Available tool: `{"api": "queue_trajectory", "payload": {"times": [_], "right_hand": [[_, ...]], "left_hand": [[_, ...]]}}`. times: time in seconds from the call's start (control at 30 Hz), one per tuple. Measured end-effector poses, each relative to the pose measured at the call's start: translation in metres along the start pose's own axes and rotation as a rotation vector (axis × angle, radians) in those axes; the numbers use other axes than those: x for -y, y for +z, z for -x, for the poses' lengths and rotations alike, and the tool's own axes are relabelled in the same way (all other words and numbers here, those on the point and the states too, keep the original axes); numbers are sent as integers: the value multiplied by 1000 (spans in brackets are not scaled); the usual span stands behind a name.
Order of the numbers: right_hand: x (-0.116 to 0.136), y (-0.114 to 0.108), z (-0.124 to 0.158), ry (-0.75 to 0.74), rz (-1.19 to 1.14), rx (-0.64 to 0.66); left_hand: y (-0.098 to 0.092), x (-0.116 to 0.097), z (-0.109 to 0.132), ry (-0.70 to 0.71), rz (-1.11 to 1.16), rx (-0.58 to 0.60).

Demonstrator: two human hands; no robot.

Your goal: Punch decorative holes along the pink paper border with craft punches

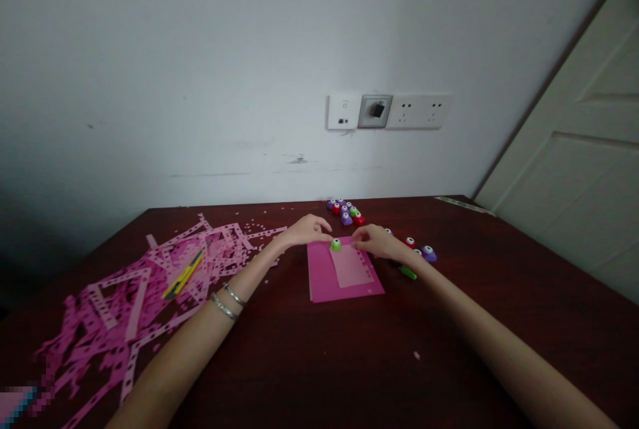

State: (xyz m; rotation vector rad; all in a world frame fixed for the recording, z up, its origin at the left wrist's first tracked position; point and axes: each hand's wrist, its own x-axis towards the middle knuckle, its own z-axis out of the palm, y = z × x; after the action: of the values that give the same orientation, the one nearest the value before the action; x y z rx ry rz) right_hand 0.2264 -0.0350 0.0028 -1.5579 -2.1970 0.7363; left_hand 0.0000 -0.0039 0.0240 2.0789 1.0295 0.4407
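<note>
Green punch: a small, round, plastic green punch (335, 243) with a white top. It sits on the far edge of the pink sheet, right between the two hands.
Pink sheet: a flat, square pink sheet (324, 279) of paper. It lies in the middle of the table, smooth and bright.
Pale piece: a smaller pale pink piece (351, 268) lies on top of the sheet. Little holes run along its edges.
Left hand: the left hand (307, 229) rests at the far left corner of the sheet. Its fingers are bent and close together, with the tips next to the punch. It is too small to tell if they pinch it.
Right hand: the right hand (377, 241) comes in from the other side. Its fingers point at the punch and lie close together. I cannot tell if they touch it.
Bangles: two thin, shiny silver bangles (227, 299) go round the left wrist.
Table: a dark red-brown wooden table (309, 376), smooth and a bit shiny.
Heap of punches: a tight heap of punches (344, 211), purple, red and green, sits just behind the hands.
More punches: a red punch (410, 241) and a purple punch (428, 253) sit just beside the right wrist.
Scraps: long, thin pink scraps (130, 309) full of holes lie in a messy pile on the left.
Knife: a slim yellow knife (184, 275) lies on the scraps.
Wall: a plain white wall (200, 70) with square white sockets (389, 111).
</note>
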Motion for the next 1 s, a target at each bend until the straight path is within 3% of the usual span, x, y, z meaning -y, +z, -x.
{"api": "queue_trajectory", "payload": {"times": [0.13, 0.37, 0.53, 0.73, 1.0], "right_hand": [[-1, 5, -3, -73, 54, -6], [-2, 8, -3, -111, 67, -29], [-7, 6, -4, -93, -29, 9], [-8, 4, -2, 71, -323, 123], [-11, 5, -1, 51, -480, 215]], "left_hand": [[6, 9, -3, 10, -104, 60], [12, 10, -2, 58, -33, 96], [13, 9, -2, 75, -8, 101], [15, 8, -2, 75, 2, 78], [11, 7, -2, 55, -1, 6]]}}
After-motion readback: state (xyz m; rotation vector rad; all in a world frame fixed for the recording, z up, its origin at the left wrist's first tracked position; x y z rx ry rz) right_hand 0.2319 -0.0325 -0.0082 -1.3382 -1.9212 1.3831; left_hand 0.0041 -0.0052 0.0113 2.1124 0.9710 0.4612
